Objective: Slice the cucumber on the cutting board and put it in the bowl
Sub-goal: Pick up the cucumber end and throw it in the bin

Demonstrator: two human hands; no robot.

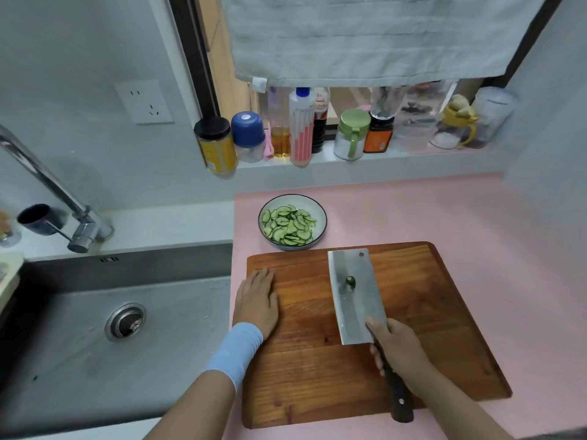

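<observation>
1. Just beyond the far edge of the cutting board (428, 312), toward its left corner, the bowl (321, 214) stands on the pink counter (413, 211), filled with thin cucumber slices (290, 225); whether bowl and board touch cannot be told.
2. The board itself carries no whole cucumber and no loose slices, so the slicing and the transfer look all but finished.
3. One small dark green piece, probably the cucumber end (350, 282), sits on the flat of the cleaver (355, 306), about mid-blade. The blade lies level over the middle of the board, pointing at its far edge; whether it rests on the wood or hovers just above cannot be told.
4. The right hand (397, 347) wraps its fingers round the cleaver's dark handle, toward the board's near edge, with the thumb up by the heel of the blade.
5. The left hand (257, 301) lies palm down at the board's left edge, fingers straight and together, holding nothing; a pale blue band covers the wrist.
6. What seems left is small: the end piece goes into the bowl or gets discarded, and the cleaver gets set down. The piece lies loose on smooth steel, so a tilt of the blade would likely send it rolling off
</observation>
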